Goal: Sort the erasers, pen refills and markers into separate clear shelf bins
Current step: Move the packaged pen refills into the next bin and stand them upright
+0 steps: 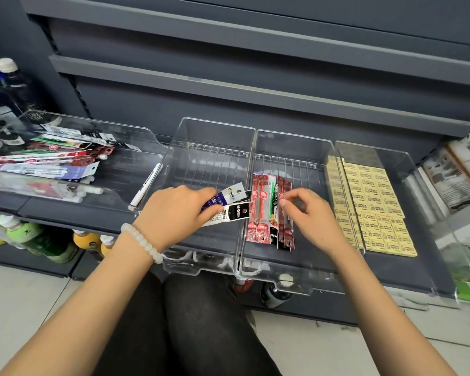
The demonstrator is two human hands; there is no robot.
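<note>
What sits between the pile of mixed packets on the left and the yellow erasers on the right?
In the head view, two clear bins: one nearly empty, one holding red refill packets, with both hands, left and right, over them.

Drink bottles point(38, 240) under grey shelf point(65, 213); tiled floor point(19, 289).
</note>
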